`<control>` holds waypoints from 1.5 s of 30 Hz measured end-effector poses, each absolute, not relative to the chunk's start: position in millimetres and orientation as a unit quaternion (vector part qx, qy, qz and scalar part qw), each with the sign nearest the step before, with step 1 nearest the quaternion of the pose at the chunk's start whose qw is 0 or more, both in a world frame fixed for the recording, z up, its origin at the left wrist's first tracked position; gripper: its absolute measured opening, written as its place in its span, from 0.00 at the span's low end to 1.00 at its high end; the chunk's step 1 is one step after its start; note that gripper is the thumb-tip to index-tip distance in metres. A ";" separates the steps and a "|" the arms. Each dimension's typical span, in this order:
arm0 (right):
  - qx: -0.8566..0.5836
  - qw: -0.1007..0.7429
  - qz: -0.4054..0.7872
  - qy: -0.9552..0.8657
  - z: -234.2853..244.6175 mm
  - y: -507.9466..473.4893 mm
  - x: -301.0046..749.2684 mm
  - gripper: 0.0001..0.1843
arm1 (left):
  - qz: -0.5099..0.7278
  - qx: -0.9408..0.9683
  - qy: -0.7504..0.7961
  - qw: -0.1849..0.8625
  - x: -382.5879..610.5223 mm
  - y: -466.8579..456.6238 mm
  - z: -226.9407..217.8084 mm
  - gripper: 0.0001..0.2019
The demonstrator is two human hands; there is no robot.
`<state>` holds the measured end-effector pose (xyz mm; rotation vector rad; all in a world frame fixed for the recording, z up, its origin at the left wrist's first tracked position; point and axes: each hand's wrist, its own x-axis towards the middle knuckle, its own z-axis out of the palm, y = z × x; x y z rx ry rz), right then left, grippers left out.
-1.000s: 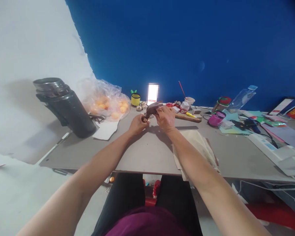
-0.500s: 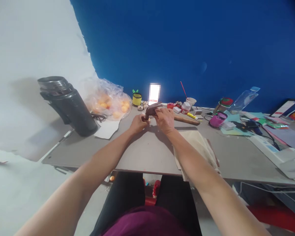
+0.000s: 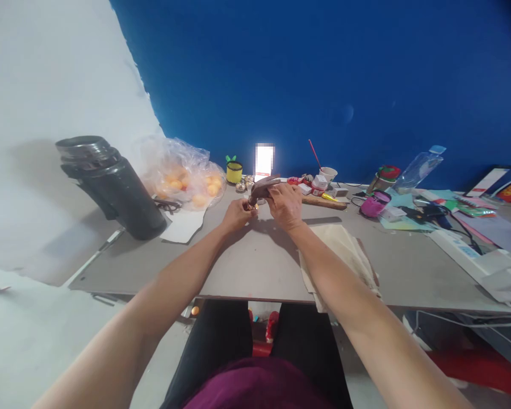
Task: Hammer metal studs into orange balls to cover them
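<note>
My right hand (image 3: 286, 205) is closed around a hammer (image 3: 262, 188) near its dark metal head. Its wooden handle (image 3: 326, 202) sticks out to the right past the hand. My left hand (image 3: 238, 213) pinches a small shiny gold-coloured piece (image 3: 252, 208), too small to name surely. The narrow end of the hammer head points down onto or right beside this piece; whether they touch I cannot tell. Fingers partly hide both. Several shiny round metal pieces (image 3: 241, 187) lie just beyond, beside a small yellow pouch (image 3: 234, 172).
A dark thermos (image 3: 119, 187) and a plastic bag of orange fruit (image 3: 179, 176) stand left. A lit phone (image 3: 264, 162) leans at the wall. A cream cloth (image 3: 334, 253) lies near the right forearm. Right are a purple pouch (image 3: 375, 204), a clear bottle (image 3: 419, 170) and a power strip (image 3: 464, 250).
The hammer's handle and head have shifted slightly, and more of the gold-coloured piece shows at my left fingertips. Both grips stay the same. The whole view has moved a little.
</note>
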<state>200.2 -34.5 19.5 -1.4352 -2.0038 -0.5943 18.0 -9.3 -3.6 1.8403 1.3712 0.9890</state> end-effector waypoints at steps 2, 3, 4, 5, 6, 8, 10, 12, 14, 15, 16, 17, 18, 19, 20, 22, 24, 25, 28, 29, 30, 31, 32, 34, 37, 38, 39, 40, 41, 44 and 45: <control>-0.551 0.303 -0.220 -0.746 21.8 -36.3 199.7 0.20 | 0.382 0.690 0.525 0.320 18.3 -8.7 -4.4 0.09; -0.553 0.299 -0.215 -0.747 22.4 -37.0 199.2 0.20 | 0.386 0.687 0.523 0.325 18.3 -8.5 -5.0 0.09; -0.551 0.293 -0.209 -0.753 22.5 -37.5 198.6 0.20 | 0.390 0.687 0.517 0.330 18.2 -8.4 -5.7 0.09; -0.547 0.285 -0.204 -0.761 22.4 -37.7 198.3 0.19 | 0.394 0.687 0.511 0.334 18.1 -8.4 -6.2 0.09; -0.541 0.280 -0.201 -0.767 22.2 -37.6 198.3 0.19 | 0.397 0.688 0.504 0.339 18.0 -8.5 -6.5 0.09; -0.536 0.286 -0.206 -0.767 22.0 -36.8 199.4 0.19 | 0.405 0.685 0.494 0.351 18.1 -9.0 -6.0 0.10; -0.542 0.306 -0.218 -0.752 22.3 -35.8 201.2 0.19 | 0.416 0.673 0.489 0.368 18.5 -9.9 -4.7 0.11; -0.549 0.318 -0.226 -0.739 22.0 -34.9 201.9 0.20 | 0.423 0.664 0.487 0.377 19.1 -11.2 -3.4 0.12; -0.549 0.308 -0.223 -0.745 20.9 -34.3 201.3 0.20 | 0.426 0.662 0.489 0.374 19.7 -12.3 -2.8 0.11; -0.545 0.299 -0.219 -0.752 20.4 -34.2 200.8 0.20 | 0.426 0.664 0.489 0.372 19.9 -12.5 -2.8 0.11; -0.540 0.292 -0.217 -0.759 20.0 -34.3 200.4 0.20 | 0.425 0.665 0.488 0.372 20.0 -12.5 -2.9 0.11; -0.536 0.290 -0.216 -0.763 20.1 -34.4 200.3 0.20 | 0.423 0.666 0.488 0.374 20.0 -12.4 -2.9 0.11; -0.534 0.292 -0.217 -0.764 20.5 -34.7 200.4 0.19 | 0.421 0.666 0.487 0.378 19.9 -12.1 -3.0 0.11; -0.534 0.298 -0.220 -0.760 21.2 -35.1 200.7 0.19 | 0.420 0.664 0.486 0.382 19.8 -11.7 -3.0 0.11; -0.537 0.304 -0.223 -0.754 22.0 -35.5 201.1 0.19 | 0.419 0.663 0.485 0.386 19.8 -11.5 -3.0 0.12; -0.545 0.311 -0.226 -0.745 23.1 -36.3 201.3 0.19 | 0.421 0.661 0.485 0.389 19.8 -11.4 -3.1 0.13; -0.545 0.300 -0.221 -0.751 22.7 -36.5 200.6 0.19 | 0.423 0.660 0.488 0.384 20.2 -12.2 -3.6 0.12; -0.541 0.290 -0.216 -0.759 22.1 -36.3 200.2 0.19 | 0.423 0.660 0.491 0.380 20.5 -12.9 -3.7 0.11; -0.534 0.277 -0.213 -0.770 20.3 -34.4 201.7 0.19 | 0.421 0.665 0.490 0.375 21.2 -14.8 -3.1 0.10; -0.538 0.281 -0.216 -0.765 20.0 -33.3 203.3 0.19 | 0.421 0.664 0.489 0.376 21.3 -15.3 -2.4 0.11; -0.543 0.285 -0.219 -0.759 19.9 -32.1 205.4 0.19 | 0.422 0.663 0.490 0.377 21.3 -15.8 -1.7 0.11; -0.549 0.288 -0.221 -0.753 19.7 -30.8 208.0 0.19 | 0.423 0.662 0.491 0.376 21.2 -16.2 -1.0 0.12; -0.554 0.289 -0.221 -0.749 19.4 -29.3 210.7 0.18 | 0.423 0.664 0.492 0.371 21.1 -16.6 -0.5 0.12; -0.566 0.279 -0.219 -0.744 17.9 -26.1 216.4 0.19 | 0.422 0.673 0.493 0.354 20.9 -17.0 -0.1 0.11; -0.594 0.242 -0.205 -0.739 14.6 -21.7 224.3 0.19 | 0.419 0.684 0.492 0.339 21.1 -16.4 -1.0 0.11; -0.605 0.228 -0.197 -0.737 13.6 -20.5 226.7 0.20 | 0.418 0.684 0.494 0.338 21.3 -15.8 -1.5 0.11; -0.616 0.214 -0.187 -0.734 12.7 -19.6 229.1 0.20 | 0.416 0.683 0.496 0.338 21.5 -15.0 -2.0 0.11; -0.628 0.202 -0.176 -0.731 12.1 -18.9 231.4 0.20 | 0.414 0.682 0.498 0.339 21.7 -14.2 -2.6 0.12; -0.639 0.191 -0.167 -0.726 11.6 -18.3 233.5 0.20 | 0.413 0.681 0.499 0.341 21.8 -13.3 -3.1 0.12; -0.659 0.167 -0.147 -0.718 10.3 -17.2 239.1 0.19 | 0.411 0.678 0.498 0.350 21.6 -11.3 -4.7 0.12; -0.662 0.160 -0.140 -0.719 9.7 -16.7 240.6 0.20 | 0.412 0.679 0.497 0.349 21.3 -10.9 -5.1 0.12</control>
